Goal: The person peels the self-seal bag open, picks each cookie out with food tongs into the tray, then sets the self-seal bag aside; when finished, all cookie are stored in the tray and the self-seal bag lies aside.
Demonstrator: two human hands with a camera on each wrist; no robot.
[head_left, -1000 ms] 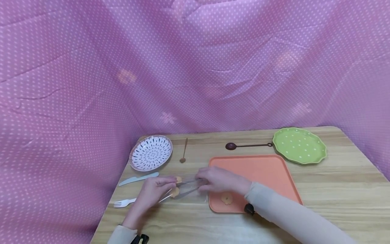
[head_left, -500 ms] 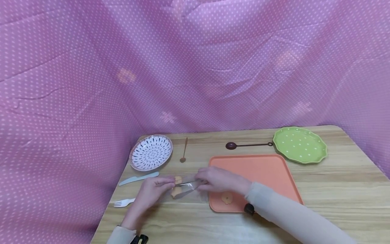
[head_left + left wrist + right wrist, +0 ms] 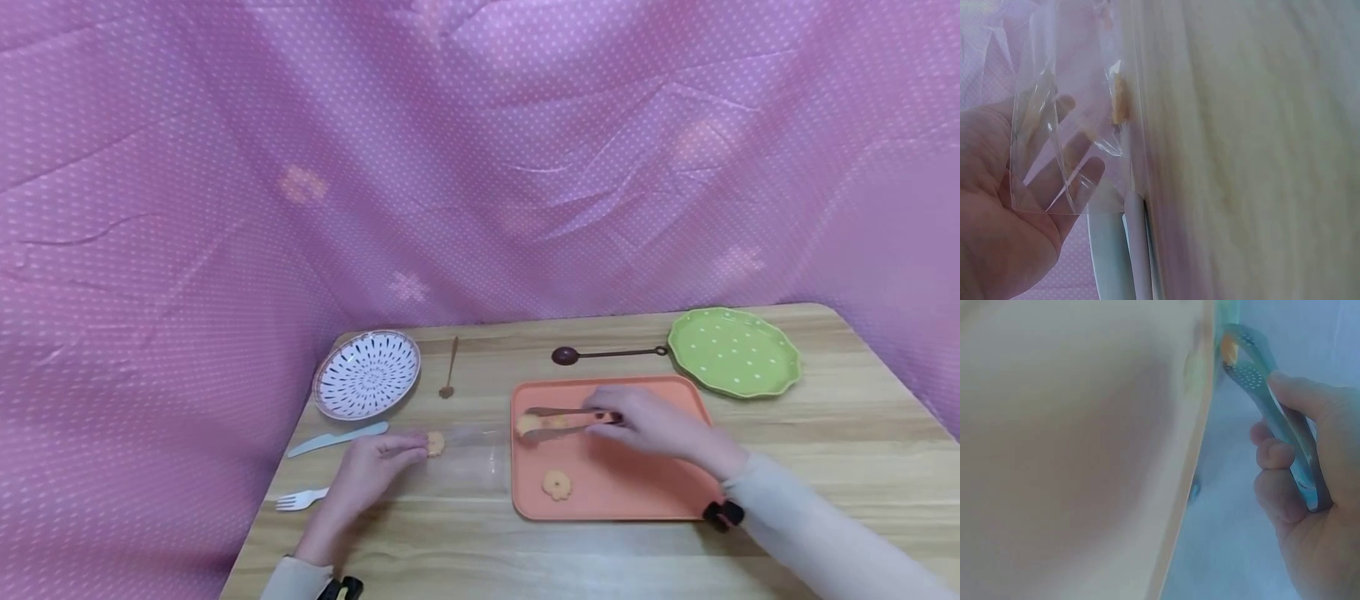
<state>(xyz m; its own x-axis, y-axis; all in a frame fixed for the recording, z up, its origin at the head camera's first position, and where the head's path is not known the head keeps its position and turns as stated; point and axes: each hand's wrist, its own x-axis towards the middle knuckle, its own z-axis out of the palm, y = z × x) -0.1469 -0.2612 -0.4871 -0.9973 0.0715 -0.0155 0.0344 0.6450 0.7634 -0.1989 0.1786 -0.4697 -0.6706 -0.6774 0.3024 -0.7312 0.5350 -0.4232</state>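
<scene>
In the head view, my left hand (image 3: pixel 378 467) holds the edge of a clear plastic bag (image 3: pixel 476 458) just left of the tray. A flower-shaped cookie (image 3: pixel 435 443) shows inside the bag by my fingertips. The left wrist view has the bag (image 3: pixel 1079 181) spread across the fingers, with one cookie (image 3: pixel 1119 103) seen edge-on. Over the orange tray (image 3: pixel 652 492), my right hand (image 3: pixel 645 421) grips brown tongs (image 3: pixel 555 411). A cookie (image 3: pixel 1229 350) sits between the tong tips in the right wrist view. Another flower-shaped cookie (image 3: pixel 557 485) lies at the tray's front left.
A patterned oval plate (image 3: pixel 367 375) stands at the back left, beside a small brown spoon (image 3: pixel 450 367). A pale blue knife (image 3: pixel 337 437) and white fork (image 3: pixel 300 500) lie left of my left hand. Behind the tray are a dark ladle (image 3: pixel 566 356) and a green dotted plate (image 3: pixel 735 354).
My right hand has moved right, drawing the tongs with a cookie out of the bag and over the tray. My left hand has stayed at the bag.
</scene>
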